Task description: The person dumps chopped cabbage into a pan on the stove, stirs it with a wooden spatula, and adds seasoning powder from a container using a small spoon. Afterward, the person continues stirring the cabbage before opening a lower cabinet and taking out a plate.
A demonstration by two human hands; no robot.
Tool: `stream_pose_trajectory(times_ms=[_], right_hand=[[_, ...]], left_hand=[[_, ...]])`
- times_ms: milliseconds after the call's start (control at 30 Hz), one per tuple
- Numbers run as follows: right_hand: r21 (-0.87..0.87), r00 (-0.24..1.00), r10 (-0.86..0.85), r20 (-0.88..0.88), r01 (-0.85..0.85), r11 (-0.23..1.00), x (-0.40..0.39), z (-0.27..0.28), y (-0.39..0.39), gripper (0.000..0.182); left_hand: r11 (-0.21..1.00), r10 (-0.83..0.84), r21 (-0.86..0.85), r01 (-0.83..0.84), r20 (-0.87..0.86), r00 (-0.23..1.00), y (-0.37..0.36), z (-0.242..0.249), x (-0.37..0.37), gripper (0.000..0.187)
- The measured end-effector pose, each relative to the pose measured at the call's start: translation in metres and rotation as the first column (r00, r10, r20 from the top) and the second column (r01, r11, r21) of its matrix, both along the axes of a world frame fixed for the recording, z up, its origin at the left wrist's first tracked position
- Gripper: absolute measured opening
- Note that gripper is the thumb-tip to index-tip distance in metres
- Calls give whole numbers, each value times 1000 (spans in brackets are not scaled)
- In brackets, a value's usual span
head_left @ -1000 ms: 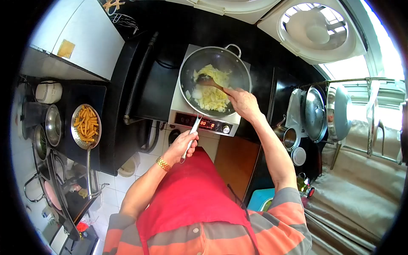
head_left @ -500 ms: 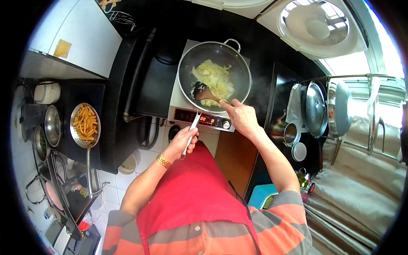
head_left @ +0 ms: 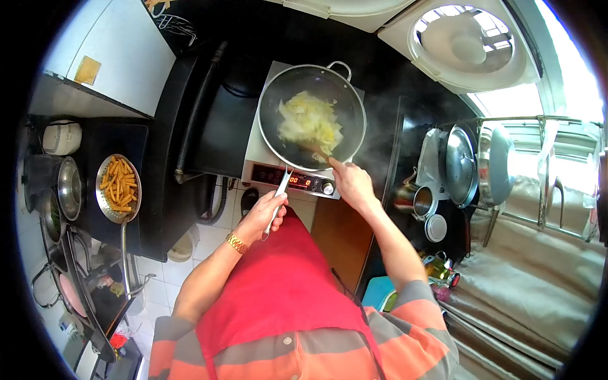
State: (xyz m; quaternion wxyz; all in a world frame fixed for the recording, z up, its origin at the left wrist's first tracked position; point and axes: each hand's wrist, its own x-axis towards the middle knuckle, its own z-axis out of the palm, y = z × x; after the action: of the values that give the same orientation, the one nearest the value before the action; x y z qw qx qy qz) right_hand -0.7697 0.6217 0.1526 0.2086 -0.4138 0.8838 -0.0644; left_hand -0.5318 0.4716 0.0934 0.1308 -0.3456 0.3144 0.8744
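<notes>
A deep wok (head_left: 278, 85) sits on a silver induction cooker (head_left: 253, 152) whose red display is lit. Chopped pale green and yellow cabbage (head_left: 310, 117) lies inside it, slightly blurred. My left hand (head_left: 265, 215) is closed around the wok's metal handle (head_left: 283, 183), a gold watch band on that wrist. Over the near right rim, my right hand (head_left: 353, 183) grips a wooden spatula (head_left: 316, 151). The spatula's blade is mostly hidden under the cabbage.
At left, a skimmer (head_left: 104, 202) holds fried orange-brown strips on a dark surface beside metal bowls (head_left: 68, 188). A small steel pot (head_left: 415, 201), a white lid (head_left: 436, 228) and hanging pan lids (head_left: 461, 164) are at right. An exhaust fan (head_left: 462, 41) is above.
The spatula has slid under the cabbage, and its blade is now mostly covered. The cabbage has shifted within the wok. My left hand still holds the handle.
</notes>
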Motion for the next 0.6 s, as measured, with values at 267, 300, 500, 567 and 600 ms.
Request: stream_pose_trajectory(times_ms=[267,300,500,567,600], right_hand=[[-228,986,-97,-135,65,972,-61,-24,-57,35],[-259,984,-117,-137,79,963,-68,-30,-66,35],[-126,991,-83,-102,70,990,-63,-50,-33,37],[-91,997,23,-70,-29,995,-69,-13,-7,37],[-42,996,25,-83,-28,999,-71,14,1,36]], left_hand=[[999,-5,-34,5,15,1000,-2,-3,-1,27],[1000,-5,-30,5,9,1000,-2,-1,0,27],[1000,7,-20,-7,0,1000,0,-3,1,27],[1000,5,-15,-5,-3,1000,0,-3,1,27],[1000,0,-15,0,-6,1000,0,-2,1,27]])
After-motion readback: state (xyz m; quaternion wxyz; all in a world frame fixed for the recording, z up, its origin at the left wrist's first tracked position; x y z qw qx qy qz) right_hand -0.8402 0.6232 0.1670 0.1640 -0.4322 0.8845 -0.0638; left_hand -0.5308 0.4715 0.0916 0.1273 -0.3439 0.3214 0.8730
